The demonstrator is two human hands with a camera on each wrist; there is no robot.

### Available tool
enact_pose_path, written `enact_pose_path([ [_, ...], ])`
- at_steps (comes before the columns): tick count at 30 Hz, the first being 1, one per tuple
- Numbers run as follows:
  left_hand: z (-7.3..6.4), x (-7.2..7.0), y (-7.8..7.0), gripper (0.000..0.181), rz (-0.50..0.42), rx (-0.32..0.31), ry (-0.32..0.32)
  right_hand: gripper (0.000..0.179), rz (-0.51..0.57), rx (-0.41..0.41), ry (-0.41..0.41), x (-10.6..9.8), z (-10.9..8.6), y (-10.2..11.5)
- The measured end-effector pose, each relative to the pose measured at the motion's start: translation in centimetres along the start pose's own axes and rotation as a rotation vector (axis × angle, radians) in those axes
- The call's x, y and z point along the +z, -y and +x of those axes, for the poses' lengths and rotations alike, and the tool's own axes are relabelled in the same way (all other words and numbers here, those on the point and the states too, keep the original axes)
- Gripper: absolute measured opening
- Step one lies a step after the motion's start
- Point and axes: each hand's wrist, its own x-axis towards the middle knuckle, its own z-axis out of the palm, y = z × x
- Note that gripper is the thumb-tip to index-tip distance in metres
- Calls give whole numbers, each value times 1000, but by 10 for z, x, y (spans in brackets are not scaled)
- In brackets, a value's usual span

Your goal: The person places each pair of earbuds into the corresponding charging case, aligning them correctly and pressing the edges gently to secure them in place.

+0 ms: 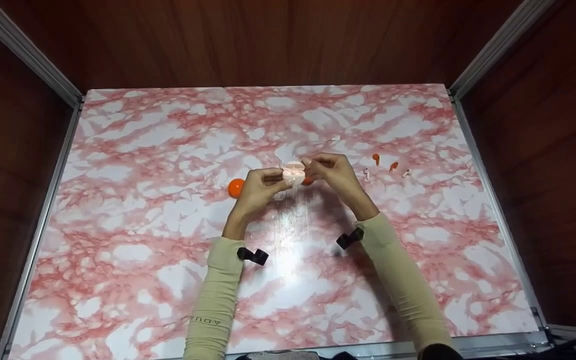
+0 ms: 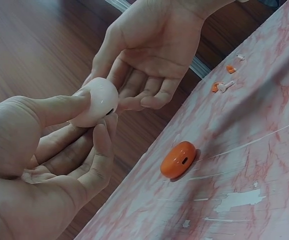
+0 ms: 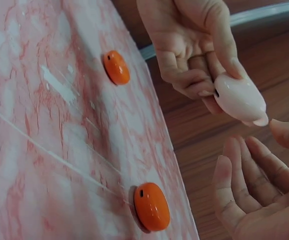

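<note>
From where I stand, everything hinges on the white case (image 1: 294, 175), held up between the two hands above the tabletop (image 1: 133, 280). The left hand (image 1: 259, 190) has it pinched between thumb and fingers from the left side. The right hand (image 1: 335, 176) is just to the right of the case, its thumb tip right by the far end. In the right wrist view its fingers are extended, with a gap between them and the thumb and nothing that I can see held in it; whether it touches the case I cannot tell. Seen from there, the case's long axis slants from the left hand's thumb toward the right hand, and a small pale piece (image 3: 260, 121) pokes out at that end, though I can't say if it is part of the lid. Two white earbuds (image 1: 406, 173) and two orange earbuds (image 1: 376, 159) lie off to the right, apart from one another, so the right hand is clearly the nearer one to them. One orange case (image 1: 236, 188) sits just left of the left hand; another orange case (image 3: 153, 206) rests lower down by the right hand.
</note>
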Motion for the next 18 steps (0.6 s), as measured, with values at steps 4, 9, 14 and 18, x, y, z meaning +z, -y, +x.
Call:
enact_pose_path([
  [4,2,0,1,36,5,2,-13,33,19,-12,-41,-8,-2,2],
  [9,3,2,3,36,-4,-3,-23,32,-15,-39,-82,-22,-6,2],
  [14,2,2,4,35,-13,-7,-28,35,-193,-94,-134,-39,-11,-3],
  [18,1,2,4,36,-15,-18,-20,39,-333,-141,-155,-57,-14,-9],
])
